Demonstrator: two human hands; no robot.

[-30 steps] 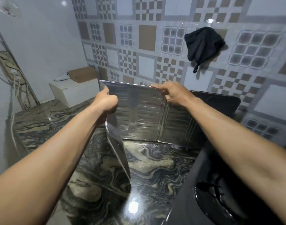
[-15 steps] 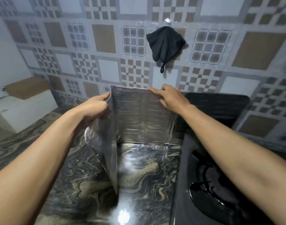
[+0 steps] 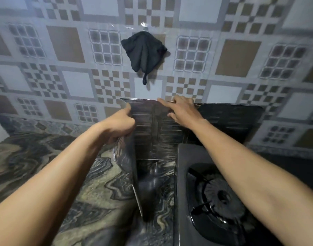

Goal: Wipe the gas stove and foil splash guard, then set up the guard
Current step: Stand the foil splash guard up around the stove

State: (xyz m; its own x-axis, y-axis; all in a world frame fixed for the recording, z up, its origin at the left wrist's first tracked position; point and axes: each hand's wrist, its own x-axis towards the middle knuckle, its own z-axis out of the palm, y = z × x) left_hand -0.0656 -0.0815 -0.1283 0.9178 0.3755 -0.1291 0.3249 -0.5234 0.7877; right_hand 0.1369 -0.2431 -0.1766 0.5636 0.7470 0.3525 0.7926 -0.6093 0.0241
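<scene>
The foil splash guard [image 3: 152, 137] stands upright on the marble counter, its back panel against the tiled wall and its left panel folded toward me. My left hand [image 3: 119, 126] grips the fold at the guard's top left corner. My right hand [image 3: 181, 111] rests on the top edge of the back panel, fingers spread over the foil. The black gas stove [image 3: 184, 174] sits to the right of the left panel, its burner [image 3: 221, 196] under my right forearm. The guard's right part [image 3: 228, 118] stands behind the stove.
A black cloth [image 3: 143, 50] hangs on the tiled wall above the guard. The swirled marble counter [image 3: 45, 166] stretches to the left. My right forearm hides the stove's right side.
The view has swung right and up; the boxes at the left have left the frame. The guard's left panel now stands closer to the stove, and both hands stay on the guard's top.
</scene>
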